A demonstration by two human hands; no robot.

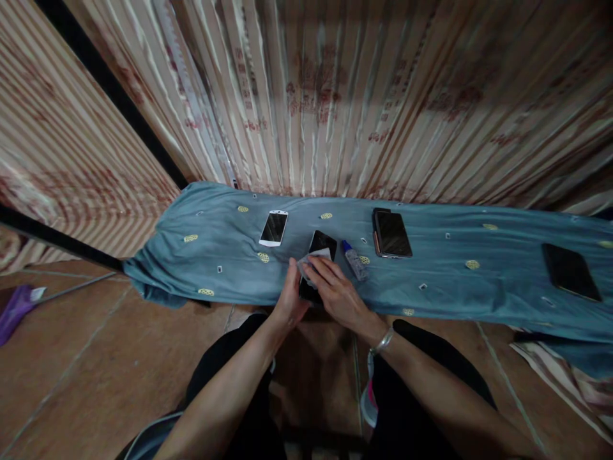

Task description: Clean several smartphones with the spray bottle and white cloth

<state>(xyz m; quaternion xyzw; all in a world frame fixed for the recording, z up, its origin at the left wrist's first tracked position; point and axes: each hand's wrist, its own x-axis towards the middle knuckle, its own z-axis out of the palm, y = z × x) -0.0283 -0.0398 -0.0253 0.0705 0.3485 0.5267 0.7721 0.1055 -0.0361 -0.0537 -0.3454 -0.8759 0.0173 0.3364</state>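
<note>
My left hand is closed on the left edge of a dark phone, which lies partly hidden beneath my hands. Pressed on its surface is a pale grey wiping cloth, held under the bent fingers of my right hand. Just beyond the cloth shows a black phone screen; whether it belongs to the held phone or to a second one, I cannot tell. A small clear bottle with a blue cap lies on its side to the right of my right hand.
A teal patterned sheet covers the long surface. On it are a white phone at left, a dark phone in an open case at right, and a black phone far right. Striped curtains hang behind; a purple object is on the floor.
</note>
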